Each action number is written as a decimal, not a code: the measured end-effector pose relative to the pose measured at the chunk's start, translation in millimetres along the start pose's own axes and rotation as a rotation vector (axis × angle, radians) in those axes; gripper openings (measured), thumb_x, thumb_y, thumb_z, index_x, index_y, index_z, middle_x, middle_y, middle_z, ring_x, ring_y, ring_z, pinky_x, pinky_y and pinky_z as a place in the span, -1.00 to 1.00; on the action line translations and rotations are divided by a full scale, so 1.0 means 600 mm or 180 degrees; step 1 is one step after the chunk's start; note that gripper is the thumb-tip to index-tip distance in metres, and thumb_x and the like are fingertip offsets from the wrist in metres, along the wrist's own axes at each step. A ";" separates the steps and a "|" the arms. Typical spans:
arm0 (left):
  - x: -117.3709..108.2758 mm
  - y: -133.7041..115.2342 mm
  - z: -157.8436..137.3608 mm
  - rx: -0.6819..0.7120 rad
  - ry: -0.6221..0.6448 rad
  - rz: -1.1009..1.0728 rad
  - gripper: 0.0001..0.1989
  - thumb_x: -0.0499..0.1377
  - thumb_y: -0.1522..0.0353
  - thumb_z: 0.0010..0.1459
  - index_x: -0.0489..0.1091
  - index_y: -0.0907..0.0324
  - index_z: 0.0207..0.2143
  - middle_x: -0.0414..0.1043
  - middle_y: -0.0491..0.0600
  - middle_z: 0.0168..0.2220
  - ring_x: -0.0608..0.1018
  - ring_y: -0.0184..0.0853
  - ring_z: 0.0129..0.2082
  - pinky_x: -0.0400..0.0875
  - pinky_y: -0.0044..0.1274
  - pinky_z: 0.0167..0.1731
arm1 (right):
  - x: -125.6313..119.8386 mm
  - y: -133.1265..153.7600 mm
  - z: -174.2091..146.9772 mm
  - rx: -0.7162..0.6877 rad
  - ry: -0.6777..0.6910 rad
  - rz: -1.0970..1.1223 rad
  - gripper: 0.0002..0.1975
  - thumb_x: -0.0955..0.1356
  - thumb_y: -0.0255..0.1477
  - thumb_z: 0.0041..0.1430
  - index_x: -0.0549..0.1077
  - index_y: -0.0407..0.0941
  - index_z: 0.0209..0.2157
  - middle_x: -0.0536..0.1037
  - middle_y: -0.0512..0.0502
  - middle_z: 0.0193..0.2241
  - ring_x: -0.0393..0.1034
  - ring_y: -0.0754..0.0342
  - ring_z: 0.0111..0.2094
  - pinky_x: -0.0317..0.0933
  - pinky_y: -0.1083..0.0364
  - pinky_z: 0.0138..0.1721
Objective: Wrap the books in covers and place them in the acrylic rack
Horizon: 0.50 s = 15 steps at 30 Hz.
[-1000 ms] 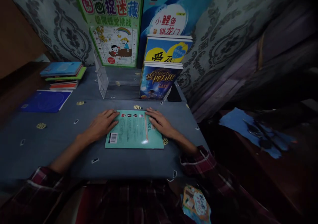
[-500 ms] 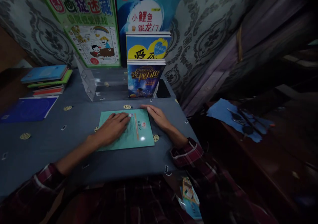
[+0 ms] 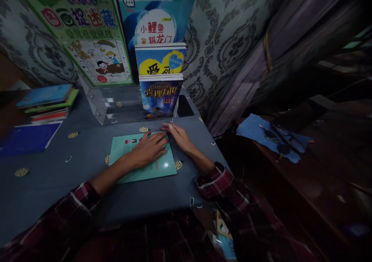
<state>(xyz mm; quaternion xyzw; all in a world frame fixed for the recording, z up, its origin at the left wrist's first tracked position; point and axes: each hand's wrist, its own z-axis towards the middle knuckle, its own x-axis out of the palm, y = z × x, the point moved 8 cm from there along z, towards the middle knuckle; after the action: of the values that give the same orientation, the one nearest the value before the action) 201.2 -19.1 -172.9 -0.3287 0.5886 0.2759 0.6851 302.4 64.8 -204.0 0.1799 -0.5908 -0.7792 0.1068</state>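
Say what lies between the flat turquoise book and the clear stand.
In the head view: tablecloth bearing a yellow dotted print and, toward the right, part of the right hand.

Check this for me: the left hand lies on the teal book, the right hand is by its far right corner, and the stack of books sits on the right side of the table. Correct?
Not quite: the stack of books sits on the left side of the table, as the head view shows. The left hand and right hand are as you say.
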 end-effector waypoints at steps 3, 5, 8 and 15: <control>-0.002 -0.001 0.003 0.0025 -0.0092 0.0017 -0.67 -0.07 0.22 0.48 0.34 0.17 0.10 0.35 0.19 0.26 0.33 -0.08 0.31 0.14 -0.08 0.26 | -0.001 0.008 -0.004 -0.0040 0.0001 -0.0225 -0.27 0.20 0.22 0.28 0.56 -0.06 0.07 0.64 -0.20 0.02 0.53 -0.13 0.08 0.32 -0.13 0.19; -0.002 0.000 0.003 0.0019 -0.0177 0.0013 -0.67 -0.07 0.22 0.48 0.34 0.16 0.09 0.36 0.19 0.25 0.34 -0.10 0.31 0.14 -0.09 0.26 | -0.001 0.013 -0.006 -0.0069 0.0035 -0.0362 -0.28 0.18 0.20 0.30 0.55 -0.06 0.08 0.64 -0.20 0.01 0.52 -0.13 0.08 0.31 -0.13 0.19; 0.000 -0.002 0.001 0.0016 -0.0227 0.0057 -0.68 -0.07 0.24 0.48 0.34 0.17 0.10 0.36 0.18 0.25 0.32 -0.11 0.33 0.12 -0.08 0.28 | -0.001 0.015 -0.007 -0.0114 0.0033 -0.0465 -0.27 0.16 0.20 0.31 0.56 -0.07 0.08 0.65 -0.21 0.00 0.53 -0.13 0.07 0.32 -0.13 0.17; -0.008 -0.042 -0.021 0.0515 -0.0045 -0.0104 -0.65 -0.07 0.33 0.48 0.42 0.15 0.14 0.44 0.09 0.23 0.35 -0.14 0.32 0.20 -0.15 0.25 | 0.000 0.012 -0.004 -0.0157 0.0037 -0.0584 -0.27 0.14 0.19 0.34 0.57 -0.09 0.06 0.65 -0.21 0.01 0.54 -0.11 0.05 0.35 -0.11 0.14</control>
<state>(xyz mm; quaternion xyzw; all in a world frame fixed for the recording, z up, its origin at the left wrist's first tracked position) 212.1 -44.7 -166.4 -0.2799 0.5988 0.2185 0.7179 303.1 60.4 -197.7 0.2350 -0.5520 -0.7989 0.0428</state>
